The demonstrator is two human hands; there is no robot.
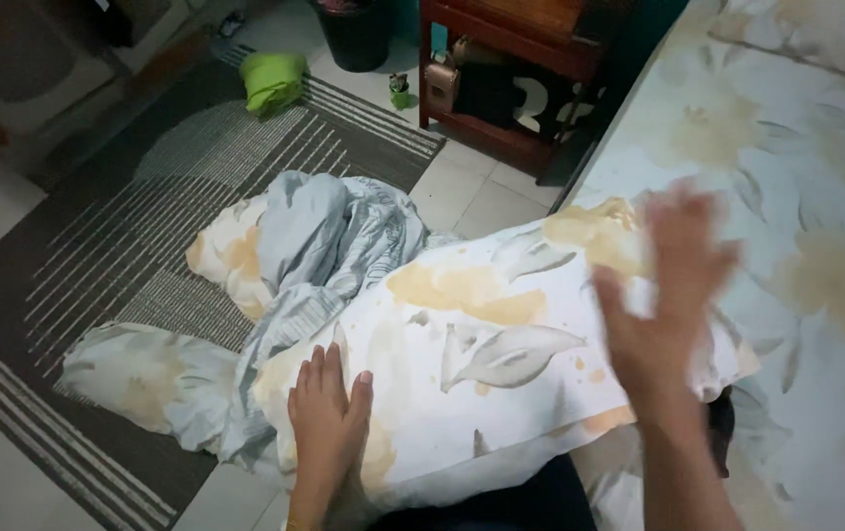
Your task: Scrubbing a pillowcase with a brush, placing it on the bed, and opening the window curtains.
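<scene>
White floral pillow (481,364) with yellow blooms and grey leaves, lying across lower centre of view, right end against edge of bed (796,197), left end over floor. Left hand (327,418) flat on pillow's lower left corner, fingers together and straight, grip holding nothing, just pressing palm-down on fabric. Right hand (666,295) raised above pillow's right end, motion-blurred, fingers spread wide, grip open and empty; cannot tell whether touching pillow. Crumpled bedding (329,246) heaped just left of pillow, touching it: grey-blue striped sheet bunched on top, same floral fabric showing beneath and trailing further left onto rug (127,226). Rug grey with pale stripes and a rounded lighter patch, under bedding, running up-left from pillow. Bed right of pillow, covered in matching pale floral sheet. Pale tiled floor (486,197) showing above pillow between rug and bed. Green bundle (273,81) well above pillow at rug's far edge. Dark bucket (356,34) farther up, near top edge. Reddish wooden shelf unit (511,74) above pillow, beside bed's far end, small objects on its lower level too dim to tell. Small green item (401,91) on floor between bucket and shelf unit.
</scene>
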